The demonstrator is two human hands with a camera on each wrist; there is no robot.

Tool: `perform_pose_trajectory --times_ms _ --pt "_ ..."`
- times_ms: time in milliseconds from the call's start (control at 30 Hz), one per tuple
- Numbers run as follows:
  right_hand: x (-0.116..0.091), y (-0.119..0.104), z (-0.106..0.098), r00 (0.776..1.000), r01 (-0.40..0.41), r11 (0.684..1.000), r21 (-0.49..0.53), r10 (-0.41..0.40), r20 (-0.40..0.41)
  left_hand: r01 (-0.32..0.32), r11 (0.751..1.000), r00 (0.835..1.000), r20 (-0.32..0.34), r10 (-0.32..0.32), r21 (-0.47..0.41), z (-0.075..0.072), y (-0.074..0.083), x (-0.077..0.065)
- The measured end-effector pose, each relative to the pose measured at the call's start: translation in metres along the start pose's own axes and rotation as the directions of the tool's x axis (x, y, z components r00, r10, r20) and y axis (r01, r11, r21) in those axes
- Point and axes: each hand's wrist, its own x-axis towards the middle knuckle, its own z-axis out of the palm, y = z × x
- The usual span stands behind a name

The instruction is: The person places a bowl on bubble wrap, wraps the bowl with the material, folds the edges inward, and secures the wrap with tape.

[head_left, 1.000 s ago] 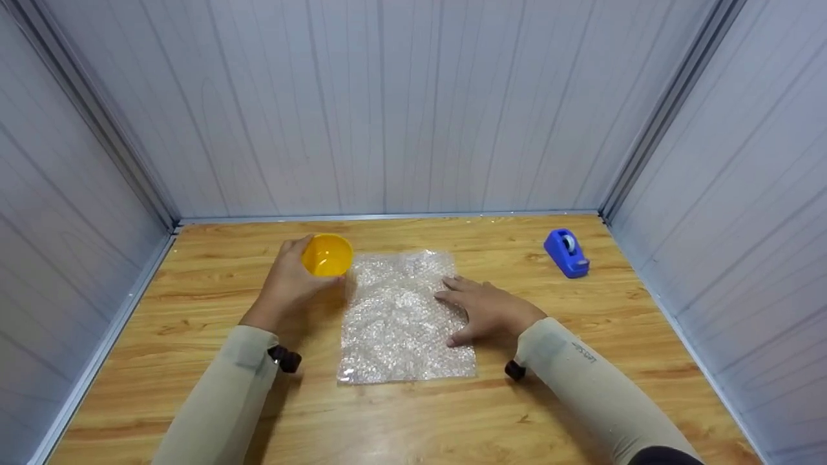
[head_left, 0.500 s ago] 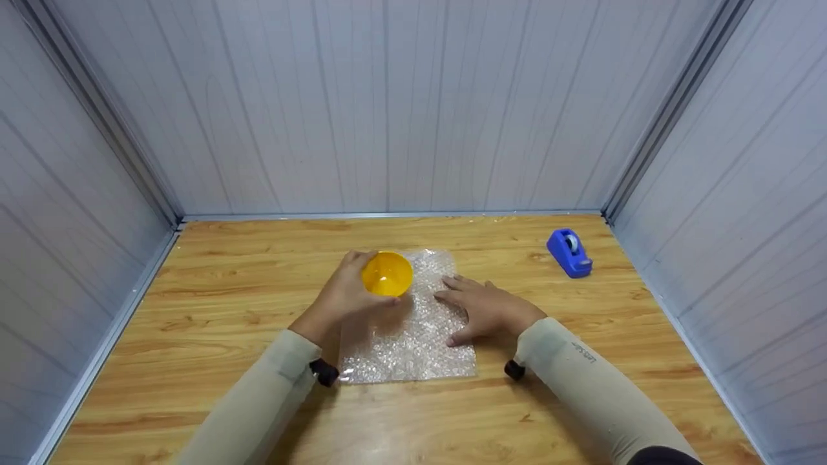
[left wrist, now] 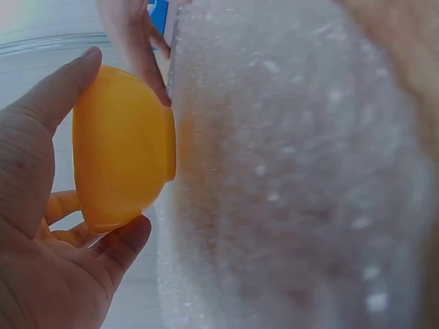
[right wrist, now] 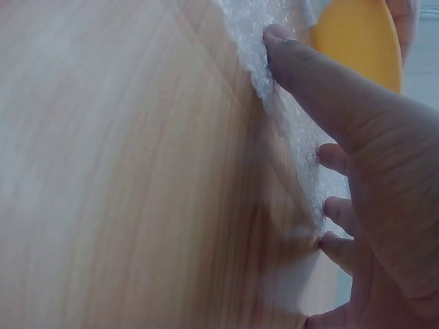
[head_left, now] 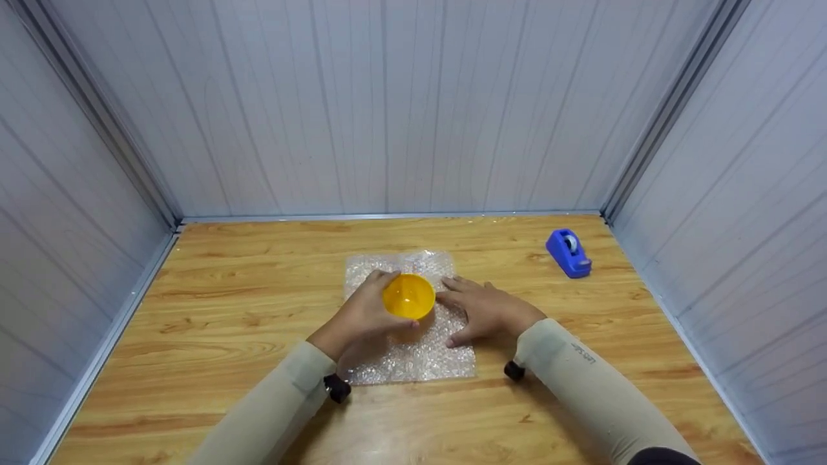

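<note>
A yellow bowl [head_left: 409,297] is upright over the middle of a sheet of bubble wrap [head_left: 413,361]. My left hand [head_left: 365,310] grips it from the left, thumb on the near side and fingers on the far side. In the left wrist view the bowl [left wrist: 123,151] shows side-on, its foot right at the bubble wrap [left wrist: 288,151]. My right hand [head_left: 488,311] rests with spread fingers on the right edge of the sheet. The right wrist view shows its thumb [right wrist: 322,79] on the wrap's edge [right wrist: 243,41], with the bowl [right wrist: 360,41] just beyond.
A blue tape dispenser [head_left: 568,253] with a roll of tape stands at the back right of the wooden table [head_left: 226,290]. Pale panel walls [head_left: 387,110] enclose the table at the back and on both sides.
My left hand has carried the bowl rightward from beside the bubble wrap to over its middle, and a little nearer to me. The right hand has stayed in place on the sheet.
</note>
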Motion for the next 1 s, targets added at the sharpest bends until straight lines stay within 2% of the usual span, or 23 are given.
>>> perform_pose_trajectory --times_ms 400,667,833,933,1000 --pt "0.001 0.003 0.0 1.0 -0.002 1.0 -0.006 0.002 0.008 0.054 0.999 0.997 0.048 -0.054 0.003 -0.003 0.0 -0.001" --pt "-0.012 -0.007 -0.007 1.0 -0.011 0.999 -0.033 0.011 -0.013 0.07 0.997 0.995 0.076 -0.071 0.027 -0.005 0.006 0.0" --pt "-0.024 -0.021 -0.013 0.991 0.1 0.986 -0.134 -0.111 -0.072 0.081 0.995 0.993 0.087 -0.085 0.055 -0.007 0.008 0.001" --pt "-0.031 -0.029 -0.011 0.978 0.183 0.966 -0.181 -0.197 -0.064 0.092 0.994 0.991 0.088 -0.096 0.052 -0.008 0.008 0.001" --pt "-0.035 -0.032 -0.008 0.974 0.213 0.958 -0.193 -0.224 -0.039 0.098 0.994 0.991 0.088 -0.102 0.047 -0.008 0.008 0.001"
